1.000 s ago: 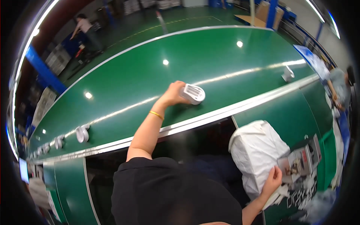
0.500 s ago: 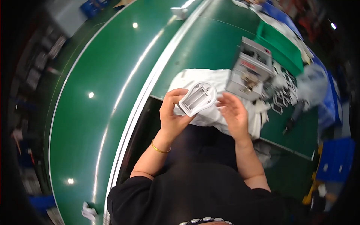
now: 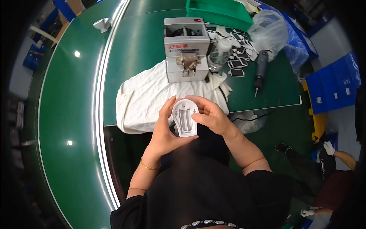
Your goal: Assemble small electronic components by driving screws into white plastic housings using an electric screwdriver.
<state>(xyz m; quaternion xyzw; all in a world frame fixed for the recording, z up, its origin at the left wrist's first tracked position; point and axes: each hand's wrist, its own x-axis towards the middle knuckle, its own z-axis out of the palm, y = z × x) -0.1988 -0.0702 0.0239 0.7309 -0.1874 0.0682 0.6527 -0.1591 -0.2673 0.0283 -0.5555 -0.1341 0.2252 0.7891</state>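
Observation:
I hold a white plastic device housing with an open battery compartment facing up, rounded at its far end. My left hand grips its left side and near end, thumb along the near edge. On the other side, my right hand closes round its right edge, thumb pressed on the face beside the compartment; the fingers behind are partly hidden. A white cloth lies on the table beyond my hands. Past it stands a grey screw feeder.
An electric screwdriver lies right, near small dark-faced rectangular pieces and a clear jar. Behind are a green bin and plastic bag. A white part sits on the left conveyor. A gloved person is at right.
My right hand, earlier apart from the housing with fingers spread, now holds its right side. The housing has turned more upright. The view has swung right, showing the person there.

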